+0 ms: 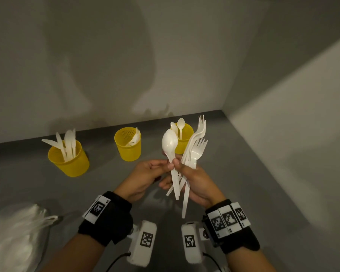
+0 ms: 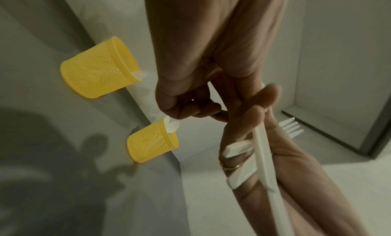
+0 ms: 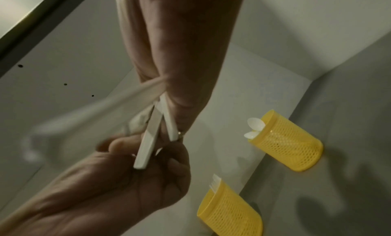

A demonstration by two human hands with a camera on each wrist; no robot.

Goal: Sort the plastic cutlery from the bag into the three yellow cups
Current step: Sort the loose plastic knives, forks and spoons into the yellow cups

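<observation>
Three yellow mesh cups stand along the back wall: the left cup (image 1: 69, 160) holds knives, the middle cup (image 1: 128, 148) (image 2: 97, 72) (image 3: 228, 212) forks, the right cup (image 1: 182, 148) (image 2: 150, 144) (image 3: 289, 142) spoons. My right hand (image 1: 194, 177) (image 2: 253, 122) (image 3: 180, 89) grips a bundle of white cutlery (image 1: 194, 150) (image 2: 262, 156) (image 3: 148, 139) upright in front of the right cup, fork tines on top. My left hand (image 1: 151, 173) (image 2: 190, 97) (image 3: 137, 172) pinches the neck of a white spoon (image 1: 169, 143) at the bundle's left edge. The spoon's handle lies among the other handles by the right thumb.
The white plastic bag (image 1: 18, 232) lies slumped at the near left of the grey table (image 1: 47, 193). Walls close the table at the back and on the right. Bare grey surface shows between the hands and the cups.
</observation>
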